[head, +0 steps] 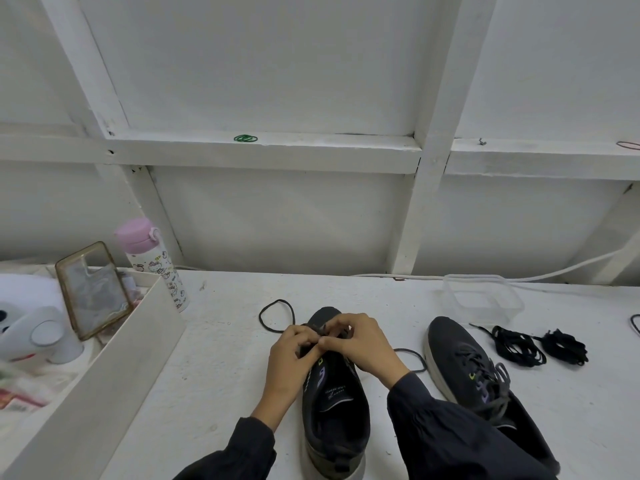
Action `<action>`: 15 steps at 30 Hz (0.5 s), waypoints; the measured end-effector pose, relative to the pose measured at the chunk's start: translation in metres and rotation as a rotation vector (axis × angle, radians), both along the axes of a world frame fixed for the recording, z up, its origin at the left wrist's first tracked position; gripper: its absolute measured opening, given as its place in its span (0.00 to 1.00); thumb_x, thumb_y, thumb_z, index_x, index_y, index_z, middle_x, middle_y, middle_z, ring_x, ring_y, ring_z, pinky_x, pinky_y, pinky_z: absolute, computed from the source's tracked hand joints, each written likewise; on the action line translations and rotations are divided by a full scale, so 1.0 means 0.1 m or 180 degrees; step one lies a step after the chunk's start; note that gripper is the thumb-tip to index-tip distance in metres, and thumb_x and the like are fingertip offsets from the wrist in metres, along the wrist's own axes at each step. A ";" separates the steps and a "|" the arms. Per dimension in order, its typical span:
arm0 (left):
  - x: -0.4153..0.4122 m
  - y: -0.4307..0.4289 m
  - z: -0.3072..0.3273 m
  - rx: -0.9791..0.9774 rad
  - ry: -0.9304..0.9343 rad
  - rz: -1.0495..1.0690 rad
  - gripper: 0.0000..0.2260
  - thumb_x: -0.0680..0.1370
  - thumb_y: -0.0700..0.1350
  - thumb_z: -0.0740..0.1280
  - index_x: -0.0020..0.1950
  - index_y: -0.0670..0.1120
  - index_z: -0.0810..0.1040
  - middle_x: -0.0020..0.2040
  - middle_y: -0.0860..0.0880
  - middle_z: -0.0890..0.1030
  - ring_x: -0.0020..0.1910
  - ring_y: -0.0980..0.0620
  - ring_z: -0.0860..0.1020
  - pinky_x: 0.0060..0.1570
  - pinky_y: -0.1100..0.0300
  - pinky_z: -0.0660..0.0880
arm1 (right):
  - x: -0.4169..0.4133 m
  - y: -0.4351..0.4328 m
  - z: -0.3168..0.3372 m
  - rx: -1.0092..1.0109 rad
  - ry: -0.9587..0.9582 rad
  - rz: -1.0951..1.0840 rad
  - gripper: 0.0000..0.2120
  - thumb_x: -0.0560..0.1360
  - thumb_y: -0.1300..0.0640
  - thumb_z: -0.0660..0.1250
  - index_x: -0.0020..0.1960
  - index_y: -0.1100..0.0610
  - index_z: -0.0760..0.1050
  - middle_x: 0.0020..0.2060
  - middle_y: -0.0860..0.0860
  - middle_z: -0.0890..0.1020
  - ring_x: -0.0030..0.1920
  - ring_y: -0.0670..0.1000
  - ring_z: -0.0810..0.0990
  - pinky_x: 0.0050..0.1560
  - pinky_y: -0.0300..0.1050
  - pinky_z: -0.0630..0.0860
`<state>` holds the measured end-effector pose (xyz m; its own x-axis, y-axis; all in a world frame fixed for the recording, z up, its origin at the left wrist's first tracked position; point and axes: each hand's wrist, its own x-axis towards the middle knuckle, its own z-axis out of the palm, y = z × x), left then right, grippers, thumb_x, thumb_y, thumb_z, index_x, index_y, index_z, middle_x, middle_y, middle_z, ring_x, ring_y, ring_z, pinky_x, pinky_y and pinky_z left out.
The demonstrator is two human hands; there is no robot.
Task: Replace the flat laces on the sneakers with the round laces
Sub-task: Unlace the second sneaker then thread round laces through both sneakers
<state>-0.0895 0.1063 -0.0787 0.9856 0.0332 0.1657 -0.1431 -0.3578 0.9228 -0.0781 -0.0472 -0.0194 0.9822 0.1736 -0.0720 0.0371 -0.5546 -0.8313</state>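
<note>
Lacing at centre sneaker on table: round lace pinched between left hand and right hand over eyelets; second sneaker just right, lace bundles beyond.

Dark long sleeves, bare hands

The left hand and right hand show beyond a left sleeve and right sleeve of dark, loose fabric, each gathered into fine pleats at the cuff.
</note>
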 end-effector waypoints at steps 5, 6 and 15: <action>-0.03 -0.03 0.00 -0.0024 0.0080 0.0004 0.04 0.73 0.47 0.75 0.46 0.49 0.84 0.48 0.55 0.78 0.48 0.60 0.78 0.49 0.58 0.78 | 0.01 0.07 0.02 -0.0061 -0.0206 -0.0184 0.06 0.70 0.55 0.74 0.37 0.46 0.80 0.36 0.45 0.83 0.41 0.46 0.81 0.47 0.47 0.79; -0.03 -0.03 0.01 0.0014 0.0102 0.0003 0.05 0.72 0.47 0.75 0.46 0.49 0.84 0.48 0.55 0.78 0.48 0.62 0.77 0.49 0.61 0.77 | 0.01 0.08 0.03 0.0000 -0.0191 -0.0221 0.09 0.70 0.57 0.74 0.36 0.45 0.79 0.35 0.45 0.83 0.40 0.46 0.81 0.46 0.47 0.79; -0.07 -0.01 0.03 0.0010 0.0223 -0.0066 0.06 0.71 0.48 0.76 0.43 0.58 0.82 0.50 0.57 0.79 0.49 0.65 0.77 0.48 0.68 0.74 | -0.03 0.00 0.05 0.2223 0.0524 -0.0706 0.06 0.75 0.69 0.67 0.40 0.64 0.79 0.32 0.54 0.76 0.27 0.45 0.69 0.28 0.35 0.65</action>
<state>-0.0965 0.1052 -0.0755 0.9953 0.0122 0.0962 -0.0855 -0.3582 0.9297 -0.0813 -0.0475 -0.0145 0.9855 0.0319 -0.1668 -0.1695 0.1239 -0.9777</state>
